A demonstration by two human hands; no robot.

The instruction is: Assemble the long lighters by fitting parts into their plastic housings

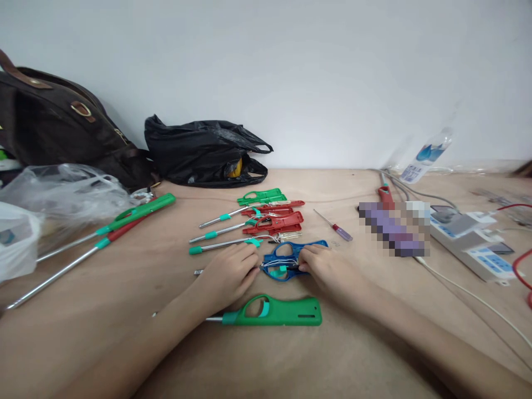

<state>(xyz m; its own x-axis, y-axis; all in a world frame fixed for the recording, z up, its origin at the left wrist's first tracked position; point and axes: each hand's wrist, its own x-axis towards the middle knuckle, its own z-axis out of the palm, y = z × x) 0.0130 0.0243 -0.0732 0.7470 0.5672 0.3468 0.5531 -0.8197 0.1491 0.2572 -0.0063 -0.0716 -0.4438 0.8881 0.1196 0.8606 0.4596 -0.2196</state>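
A blue gas lighter [283, 275] lies with its handle shell taken apart in two halves, white wires and a teal trigger showing inside. My left hand [235, 272] is closed at its left end, around the metal tube, whose tip sticks out past the fingers. At the other end, the pinched fingers of my right hand [322, 266] grip the handle near a black inner part; the fingertips are partly hidden. Nearer to me, below both hands, rests a closed green lighter [286, 311]. Opened red lighter shells [274, 223] and loose metal tubes [220, 231] lie just beyond.
A screwdriver [341, 231] lies right of the red shells. Two long lighters [137, 215] lie at left beside plastic bags [70, 194]. A black bag [199, 152] and a backpack [70, 127] stand at the wall. At right are a power strip [469, 249], cables and a bottle [428, 158].
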